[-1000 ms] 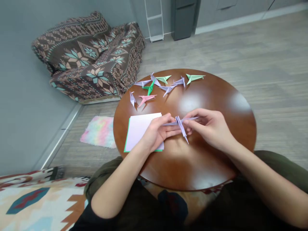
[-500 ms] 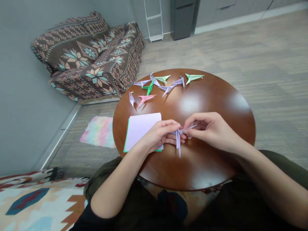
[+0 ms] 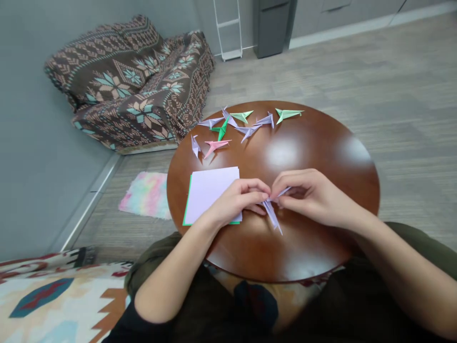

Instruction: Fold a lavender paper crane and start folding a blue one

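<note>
A lavender origami crane [image 3: 273, 218], folded into narrow pointed strips, is pinched between both my hands above the table's near middle. My left hand [image 3: 243, 196] grips its left side with thumb and fingers, partly over the paper stack. From the right, my right hand [image 3: 306, 191] pinches the other side, and a thin point sticks out between its fingers. One long strip hangs down toward me. The fingertips hide the middle of the folded paper.
A stack of lavender square paper [image 3: 210, 193] with a green sheet beneath lies left on the round brown table [image 3: 321, 152]. Several finished paper cranes stand along the far left edge, including a pink crane [image 3: 216, 146], a dark green crane [image 3: 221, 129] and a light green crane [image 3: 287, 115].
The hanging strip of the lavender crane has swung to the right and now slants. My left fingers have curled in, and my right hand has shifted slightly left.
</note>
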A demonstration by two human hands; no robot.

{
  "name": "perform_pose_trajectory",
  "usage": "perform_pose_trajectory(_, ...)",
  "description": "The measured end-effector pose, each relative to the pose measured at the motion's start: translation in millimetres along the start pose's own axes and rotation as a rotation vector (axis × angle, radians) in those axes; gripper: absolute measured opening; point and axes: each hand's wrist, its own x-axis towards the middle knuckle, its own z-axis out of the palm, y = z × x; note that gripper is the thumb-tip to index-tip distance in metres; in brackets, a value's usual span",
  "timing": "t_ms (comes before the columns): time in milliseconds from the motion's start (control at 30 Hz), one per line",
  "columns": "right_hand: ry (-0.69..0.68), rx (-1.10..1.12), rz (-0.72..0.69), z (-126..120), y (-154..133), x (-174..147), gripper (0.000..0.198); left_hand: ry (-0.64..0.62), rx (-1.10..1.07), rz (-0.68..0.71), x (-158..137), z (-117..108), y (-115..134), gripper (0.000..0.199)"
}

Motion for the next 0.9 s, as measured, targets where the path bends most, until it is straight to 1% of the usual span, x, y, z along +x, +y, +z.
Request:
perform_pose_trajectory(100,-0.016,-0.053,-0.008,0.3,-1.1,-0.7,0.013,-0.022,0.056,0.005,-0.2,0.6,0.9,0.032)
perform_pose_trajectory(233,-0.011,0.051,0.122,2.1,-4.2,-2.0,0.002,-0.043,0.012,-0.039,-0.8,1.7,2.5,0.034)
perform_pose_trajectory(300,0.006,0.095,0.155,2.4,-5.2,-2.3,0.012,-0.052,0.0,-0.061,-1.1,1.8,3.0,0.037)
perform_pose_trajectory(367,0.004,0.122,0.163,2.0,-5.6,-2.3,0.015,-0.064,0.007,-0.07,-1.3,1.3,3.4,0.037)
perform_pose_trajectory(500,-0.045,0.164,0.184,-0.9,-5.8,-2.1,0.003,-0.128,0.05,-0.083,-1.3,-0.5,3.6,0.034)
perform_pose_trajectory(633,-0.055,0.193,0.17,-3.3,-7.4,-2.3,0.006,-0.17,0.068,-0.06,-1.4,-0.8,2.8,0.034)
perform_pose_trajectory(800,-0.039,0.246,0.179,-1.8,-9.5,-0.9,0.01,-0.127,0.082,0.034,-2.2,4.3,4.3,0.031)
perform_pose_trajectory(900,0.029,0.262,0.192,-0.2,-8.1,0.7,0.013,-0.064,0.106,0.084,-1.7,7.9,5.5,0.032)
